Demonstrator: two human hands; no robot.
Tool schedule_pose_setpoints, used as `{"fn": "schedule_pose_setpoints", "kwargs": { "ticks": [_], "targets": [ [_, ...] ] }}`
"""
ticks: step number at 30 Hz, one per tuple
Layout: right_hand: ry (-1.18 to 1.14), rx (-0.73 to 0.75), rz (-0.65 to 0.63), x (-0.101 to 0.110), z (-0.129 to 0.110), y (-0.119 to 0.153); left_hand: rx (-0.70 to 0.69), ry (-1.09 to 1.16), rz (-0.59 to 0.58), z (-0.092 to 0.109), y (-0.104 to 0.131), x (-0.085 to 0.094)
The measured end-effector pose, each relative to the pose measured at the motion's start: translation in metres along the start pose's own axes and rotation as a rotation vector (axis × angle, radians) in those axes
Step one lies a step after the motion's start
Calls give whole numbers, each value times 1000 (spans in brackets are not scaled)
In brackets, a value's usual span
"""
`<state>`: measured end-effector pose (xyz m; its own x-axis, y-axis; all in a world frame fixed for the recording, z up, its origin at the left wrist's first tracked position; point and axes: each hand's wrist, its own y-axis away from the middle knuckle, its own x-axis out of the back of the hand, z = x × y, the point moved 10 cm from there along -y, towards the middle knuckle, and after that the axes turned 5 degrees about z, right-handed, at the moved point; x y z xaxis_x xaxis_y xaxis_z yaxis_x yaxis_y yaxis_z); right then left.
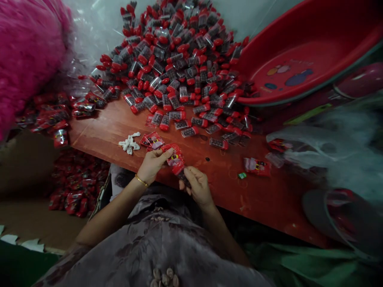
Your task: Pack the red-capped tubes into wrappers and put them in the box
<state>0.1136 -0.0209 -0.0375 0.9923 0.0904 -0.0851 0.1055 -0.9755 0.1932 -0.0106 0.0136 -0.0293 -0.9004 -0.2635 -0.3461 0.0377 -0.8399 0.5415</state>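
Over the front edge of the table, my left hand [152, 164] pinches a red printed packet [174, 154] between thumb and fingers. A small clear tube [183, 176] with dark contents meets the packet's lower end; whether it is partly inside, I cannot tell. My right hand [196, 185] is closed around that tube. More flat red packets [153, 140] lie just beyond my left hand, beside a crumpled white scrap [129, 143]. Past them rises a big heap of similar red-capped tubes [179, 67].
A red basin [281, 59] leans at the back right. Left stands a cardboard box [24, 179] holding many filled red packets [74, 187]. A pink bundle [30, 52] fills the far left. One red packet [257, 166] and a small green piece [242, 175] lie right.
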Motion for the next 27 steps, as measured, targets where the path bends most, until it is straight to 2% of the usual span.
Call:
{"fn": "schedule_pose_setpoints", "kwargs": {
  "ticks": [12, 18, 21, 24, 27],
  "targets": [
    [-35, -13, -2, -2, 7, -5, -1, -56, -46, -21, 3, 5],
    [79, 87, 125, 6, -2, -12, -30, -39, -1, -30, 3, 7],
    [122, 115, 107, 1, -7, -15, 8, 60, 10, -35, 3, 5],
    [129, 123, 68, -6, -9, -20, -1, 133, -16, -34, 2, 0],
    [101, 130, 73, -7, -11, -24, -54, 88, -35, -27, 2, -4]
  ]
}}
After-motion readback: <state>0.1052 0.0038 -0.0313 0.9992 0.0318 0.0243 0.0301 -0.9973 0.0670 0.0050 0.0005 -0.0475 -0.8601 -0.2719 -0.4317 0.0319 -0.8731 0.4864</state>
